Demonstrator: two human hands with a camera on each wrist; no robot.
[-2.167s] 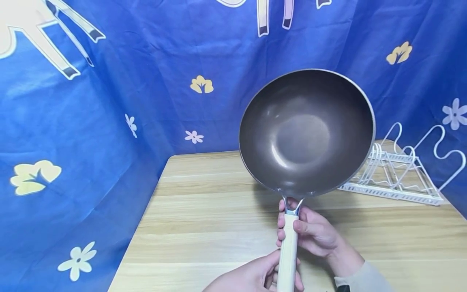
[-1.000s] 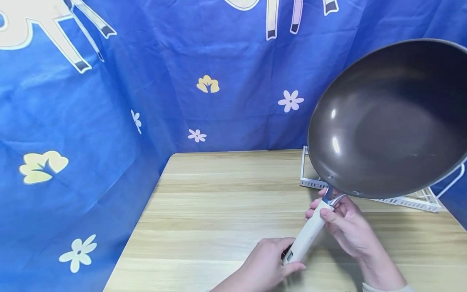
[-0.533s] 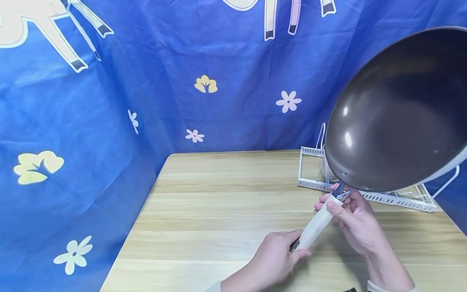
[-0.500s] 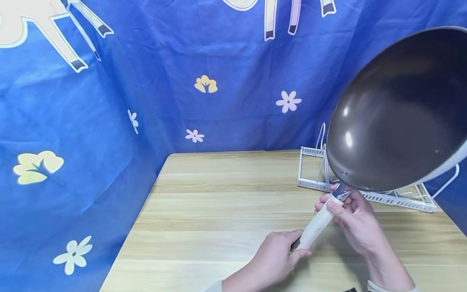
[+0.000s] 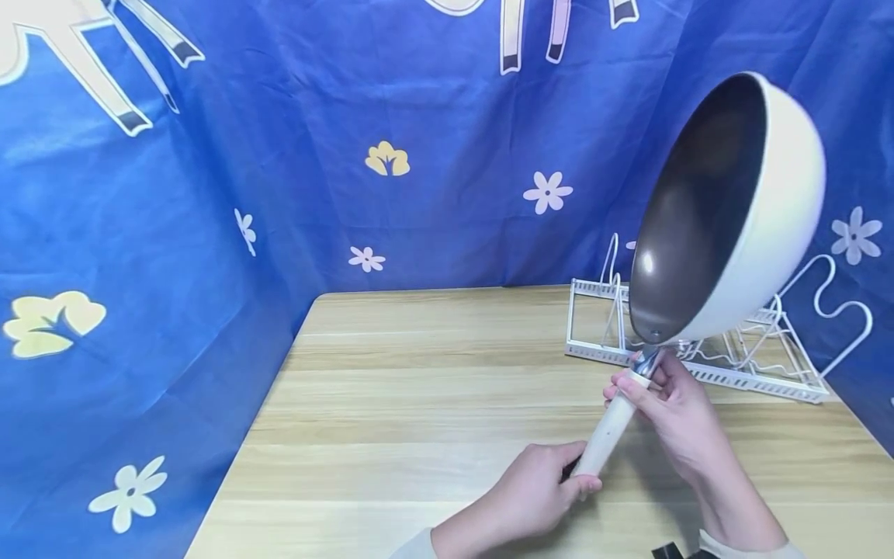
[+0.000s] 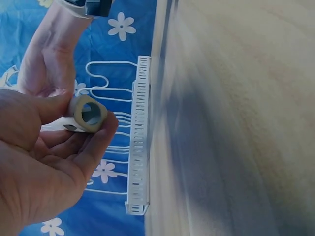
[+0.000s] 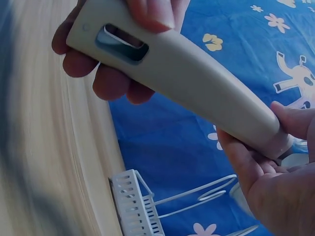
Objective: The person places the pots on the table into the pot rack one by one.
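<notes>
A wok with a dark inside and a white outside is held up over the table, turned nearly edge-on with its bowl tilted to the upper right. Its cream handle slants down to the lower left. My right hand grips the handle near the metal bracket, thumb on top. At the handle's lower end my left hand holds it between thumb and fingers. The left wrist view shows the hollow handle end between those fingers. In the right wrist view the handle's slot lies beside the left hand's fingertips.
Behind the wok, a white wire rack stands at the table's back right, partly covered by the bowl. The wooden table meets a blue patterned cloth at the back and left.
The wok first swung right and came nearer, with both hands on it. Since then it has turned about its handle, so its white outside shows and more of the rack is visible.
</notes>
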